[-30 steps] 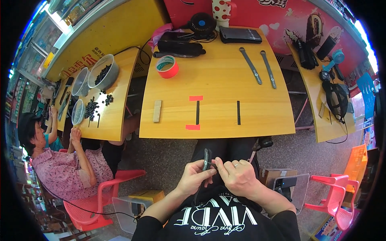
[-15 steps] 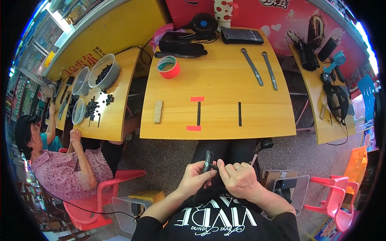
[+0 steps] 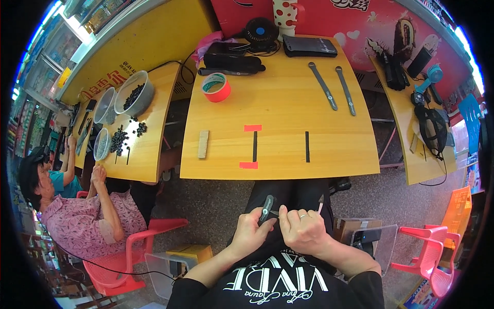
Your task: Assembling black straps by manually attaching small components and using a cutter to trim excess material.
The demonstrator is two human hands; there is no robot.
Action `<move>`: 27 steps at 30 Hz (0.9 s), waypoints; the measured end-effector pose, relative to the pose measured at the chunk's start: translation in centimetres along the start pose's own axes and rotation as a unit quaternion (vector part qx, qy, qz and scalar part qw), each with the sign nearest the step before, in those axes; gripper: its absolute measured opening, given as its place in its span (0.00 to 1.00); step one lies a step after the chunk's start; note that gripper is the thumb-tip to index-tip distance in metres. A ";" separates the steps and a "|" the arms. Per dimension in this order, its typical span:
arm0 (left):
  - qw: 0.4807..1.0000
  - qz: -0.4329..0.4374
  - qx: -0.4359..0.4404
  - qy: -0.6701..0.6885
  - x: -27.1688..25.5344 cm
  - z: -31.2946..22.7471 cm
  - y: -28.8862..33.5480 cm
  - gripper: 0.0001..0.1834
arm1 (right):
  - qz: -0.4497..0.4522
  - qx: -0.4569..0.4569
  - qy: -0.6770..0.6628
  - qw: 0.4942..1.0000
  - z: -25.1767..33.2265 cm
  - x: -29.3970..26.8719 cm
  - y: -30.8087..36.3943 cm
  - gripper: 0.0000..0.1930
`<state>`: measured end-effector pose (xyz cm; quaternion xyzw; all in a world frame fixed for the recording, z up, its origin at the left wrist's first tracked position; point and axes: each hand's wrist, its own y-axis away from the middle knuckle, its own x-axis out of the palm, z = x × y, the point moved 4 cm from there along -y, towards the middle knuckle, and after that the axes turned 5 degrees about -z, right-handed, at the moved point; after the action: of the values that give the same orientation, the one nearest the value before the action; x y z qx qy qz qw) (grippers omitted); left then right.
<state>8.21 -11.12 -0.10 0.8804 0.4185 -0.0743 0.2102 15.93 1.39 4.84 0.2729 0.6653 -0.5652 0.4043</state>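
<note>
Change: the right hand [image 3: 303,229] has been drawn in against the left hand [image 3: 250,233] since the earlier frames; the dark folding tool [image 3: 266,207] is kept upright over the lap.
Fingers: left curled round the tool's handle; right pinched at its side.
Meaning: fine handling is judged under way.
Beyond: wooden table [image 3: 288,110], black strip [image 3: 254,146], red tape roll [image 3: 215,87].

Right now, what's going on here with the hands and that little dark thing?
The person sits at a yellow table, both hands low over their lap. The left hand holds a small dark tool upright, and the right hand works at its side. On the table lie a red tape roll and two grey bars. Another seated person works at the next table.
</note>
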 end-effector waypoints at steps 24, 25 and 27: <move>0.970 0.209 -0.113 -0.055 0.0 -2.8 0.1 0.12 | -0.096 -0.330 0.105 0.933 -2.8 -1.0 0.1 0.09; 0.970 0.209 -0.111 -0.054 0.1 -2.7 0.2 0.12 | -0.095 -0.330 0.106 0.933 -2.8 -1.0 0.1 0.09; 0.980 0.169 -0.105 -0.027 0.1 -2.6 0.1 0.12 | -0.067 -0.326 0.108 0.937 -3.0 -1.0 0.3 0.09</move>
<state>8.26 -10.00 2.25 0.9090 0.2636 -0.0169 0.3224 16.03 4.48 5.66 0.1399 0.8694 -0.3102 0.3582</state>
